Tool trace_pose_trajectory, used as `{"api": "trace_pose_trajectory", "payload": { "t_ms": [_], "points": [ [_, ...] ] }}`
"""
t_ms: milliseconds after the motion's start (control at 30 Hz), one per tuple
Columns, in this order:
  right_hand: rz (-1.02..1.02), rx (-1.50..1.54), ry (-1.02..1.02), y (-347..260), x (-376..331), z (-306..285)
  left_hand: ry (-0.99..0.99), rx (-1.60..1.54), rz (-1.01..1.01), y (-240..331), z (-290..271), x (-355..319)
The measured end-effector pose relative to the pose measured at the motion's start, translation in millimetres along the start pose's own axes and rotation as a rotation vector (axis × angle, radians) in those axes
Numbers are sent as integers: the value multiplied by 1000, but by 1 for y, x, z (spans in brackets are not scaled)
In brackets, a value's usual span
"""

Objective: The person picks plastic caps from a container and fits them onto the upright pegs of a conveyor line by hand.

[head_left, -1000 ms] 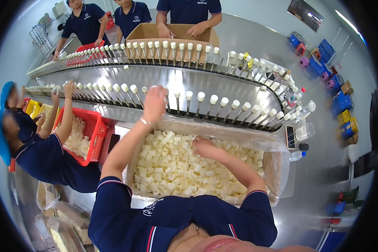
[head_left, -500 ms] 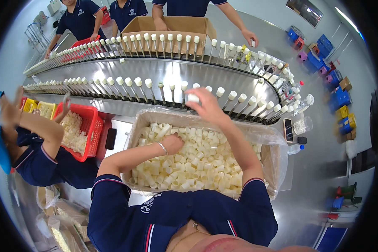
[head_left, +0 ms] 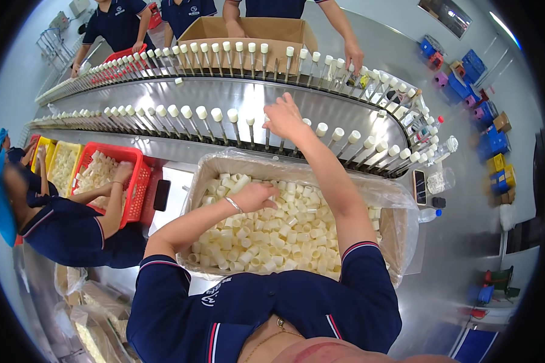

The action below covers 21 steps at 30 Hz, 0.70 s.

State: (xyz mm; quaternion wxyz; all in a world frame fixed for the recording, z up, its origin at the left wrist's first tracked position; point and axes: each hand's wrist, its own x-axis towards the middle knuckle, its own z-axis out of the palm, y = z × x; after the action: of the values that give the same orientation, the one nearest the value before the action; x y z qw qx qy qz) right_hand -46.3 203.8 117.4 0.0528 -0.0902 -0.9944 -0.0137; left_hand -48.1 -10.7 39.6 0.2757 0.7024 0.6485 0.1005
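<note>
In the head view, my right hand (head_left: pixel 284 118) reaches over the near row of upright metal rods, its fingers closed around a white cap (head_left: pixel 267 118) at a rod top, mostly hidden by the fingers. My left hand (head_left: pixel 255 196), with a bracelet on its wrist, is low over a lined carton (head_left: pixel 406 224) of loose cream-white, short tubular caps (head_left: pixel 284 242). Its fingers are curled down, and what they hold, if anything, is hidden. Most rods on both sides of my right hand carry white caps (head_left: pixel 201 112).
The rods follow a looped metal track (head_left: pixel 399 130). At left, a co-worker's hand (head_left: pixel 123 172) is in a red basket (head_left: pixel 140 187) of caps. Across the track, another person's hand (head_left: pixel 353 57) touches the far row beside a brown carton (head_left: pixel 297 36). Phones (head_left: pixel 161 195) and a bottle (head_left: pixel 430 215) lie nearby.
My right hand has moved forward with its cap to a rod top. My left hand has shifted right over the caps. The left co-worker's raised hands have come down to the basket.
</note>
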Motion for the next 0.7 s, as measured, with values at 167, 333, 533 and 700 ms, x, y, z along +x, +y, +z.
{"api": "trace_pose_trajectory", "payload": {
  "t_ms": [167,333,533,700],
  "points": [
    [-8,-134,104,4,-23,3,330,-310,157,-1,-28,-5],
    [-358,22,671,-30,-103,34,727,-366,80,-23,-91,-34],
    [-400,282,248,-69,-193,106,1253,-561,-139,-102,-126,-55],
    [-205,609,-161,-67,-194,107,1321,-135,-400,-156,-142,-68]
  ]
}}
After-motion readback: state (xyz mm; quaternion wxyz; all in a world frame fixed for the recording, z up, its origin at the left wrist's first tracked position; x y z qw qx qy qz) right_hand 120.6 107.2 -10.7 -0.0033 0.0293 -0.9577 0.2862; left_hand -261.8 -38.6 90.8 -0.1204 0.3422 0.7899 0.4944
